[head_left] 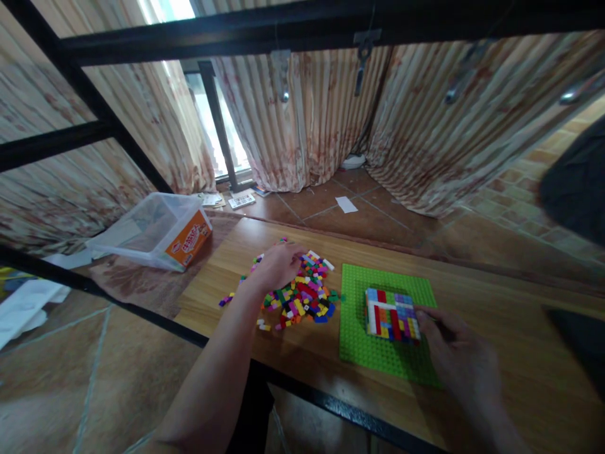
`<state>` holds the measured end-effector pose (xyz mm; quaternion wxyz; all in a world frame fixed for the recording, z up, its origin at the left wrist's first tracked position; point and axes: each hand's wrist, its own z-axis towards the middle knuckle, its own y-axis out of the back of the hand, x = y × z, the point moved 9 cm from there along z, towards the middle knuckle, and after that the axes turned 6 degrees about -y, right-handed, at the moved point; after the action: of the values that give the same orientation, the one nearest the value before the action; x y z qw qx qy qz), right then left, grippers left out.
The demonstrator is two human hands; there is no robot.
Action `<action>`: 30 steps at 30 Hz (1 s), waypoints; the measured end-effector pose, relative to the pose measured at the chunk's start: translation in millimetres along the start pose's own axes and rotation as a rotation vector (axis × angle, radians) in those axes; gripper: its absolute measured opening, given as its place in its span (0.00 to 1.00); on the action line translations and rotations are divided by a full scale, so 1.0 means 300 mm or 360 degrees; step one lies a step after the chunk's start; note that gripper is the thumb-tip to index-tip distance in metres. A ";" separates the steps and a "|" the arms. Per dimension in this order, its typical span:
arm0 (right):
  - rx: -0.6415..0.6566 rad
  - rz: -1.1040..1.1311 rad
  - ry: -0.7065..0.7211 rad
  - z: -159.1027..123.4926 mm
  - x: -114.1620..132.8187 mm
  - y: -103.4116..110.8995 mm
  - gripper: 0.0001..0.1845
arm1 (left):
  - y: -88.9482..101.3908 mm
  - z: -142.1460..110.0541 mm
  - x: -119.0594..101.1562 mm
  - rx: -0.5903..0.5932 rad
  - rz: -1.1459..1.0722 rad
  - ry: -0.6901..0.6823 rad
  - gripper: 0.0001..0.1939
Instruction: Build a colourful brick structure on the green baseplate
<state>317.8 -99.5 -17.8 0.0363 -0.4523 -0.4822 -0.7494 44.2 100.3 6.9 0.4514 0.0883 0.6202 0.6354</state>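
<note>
My left hand [278,265] is over the far side of a pile of loose toy bricks [302,296] in many colours. Its fingers bend down among the bricks, and the back of the hand mostly hides them, so a held brick cannot be made out. On a green studded baseplate [354,340] sits a low rectangular brick build [391,315] with a multicoloured top. My right hand [456,347] is closed at the build's right edge, thumb and forefinger gripping it. Its other fingers are curled out of sight.
A clear plastic bin [151,233] with an orange label stands on the floor left of the wooden table [520,353]. A dark flat object [576,340] lies at the table's right. Black metal bars [236,38] cross overhead and along the left, with clips hanging from them.
</note>
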 end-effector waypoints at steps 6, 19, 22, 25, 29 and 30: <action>-0.0005 0.0020 0.0039 -0.002 0.008 -0.004 0.19 | -0.079 0.077 -0.136 -0.0110 0.0146 -0.0179 0.18; 0.0080 0.0193 0.0120 -0.010 0.047 -0.010 0.17 | -0.163 0.098 -0.163 0.0015 0.0376 -0.0095 0.10; 0.0060 0.0231 0.0148 -0.011 0.056 -0.004 0.16 | -0.151 0.095 -0.205 0.0004 0.0227 -0.0225 0.10; 0.0041 0.0259 0.0171 -0.013 0.064 0.001 0.15 | -0.154 0.090 -0.224 0.0017 -0.0008 -0.0250 0.10; 0.0071 0.0246 0.0162 -0.014 0.062 -0.007 0.14 | -0.156 0.080 -0.216 0.0055 -0.0155 -0.0223 0.09; 0.0071 0.0235 0.0154 -0.014 0.060 -0.009 0.14 | -0.155 0.077 -0.214 0.0079 -0.0165 -0.0231 0.09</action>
<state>303.3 -94.3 -7.3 0.1249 -0.4489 -0.4618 -0.7547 118.3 64.4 0.2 0.5252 0.1132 0.6050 0.5876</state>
